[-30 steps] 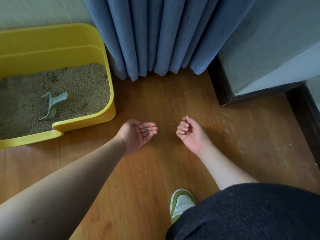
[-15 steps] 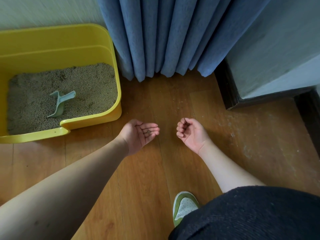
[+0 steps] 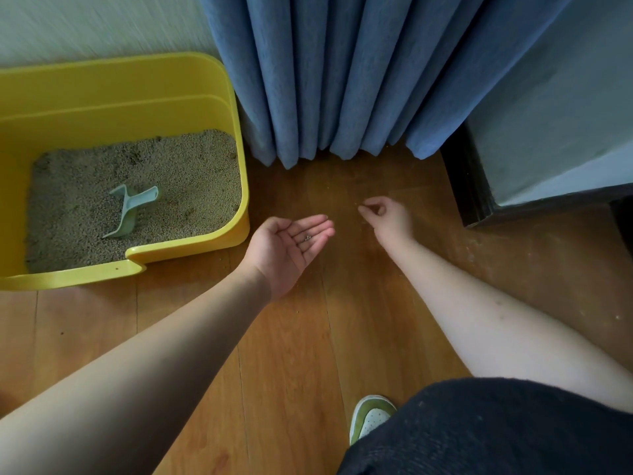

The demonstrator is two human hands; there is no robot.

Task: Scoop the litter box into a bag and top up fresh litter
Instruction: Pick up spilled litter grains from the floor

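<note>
A yellow litter box (image 3: 191, 246) stands on the wooden floor at the left, filled with grey-brown litter (image 3: 85, 200). A pale green scoop (image 3: 132, 209) lies on the litter. My left hand (image 3: 291, 250) is held palm up just right of the box, with a few stray litter grains (image 3: 307, 237) resting on the fingers. My right hand (image 3: 388, 219) is palm down farther right, low over the floor, its fingertips pinched together; whether they hold a grain is too small to tell.
A blue curtain (image 3: 342, 80) hangs to the floor behind the hands. A dark baseboard and wall corner (image 3: 476, 200) stand at the right. My green and white shoe (image 3: 370, 418) and dark-clothed knee (image 3: 513, 430) are at the bottom.
My right hand has turned palm down and reached forward to the floor, fingers pinched. My left hand has opened flatter with the grains on it. The view has shifted left.
</note>
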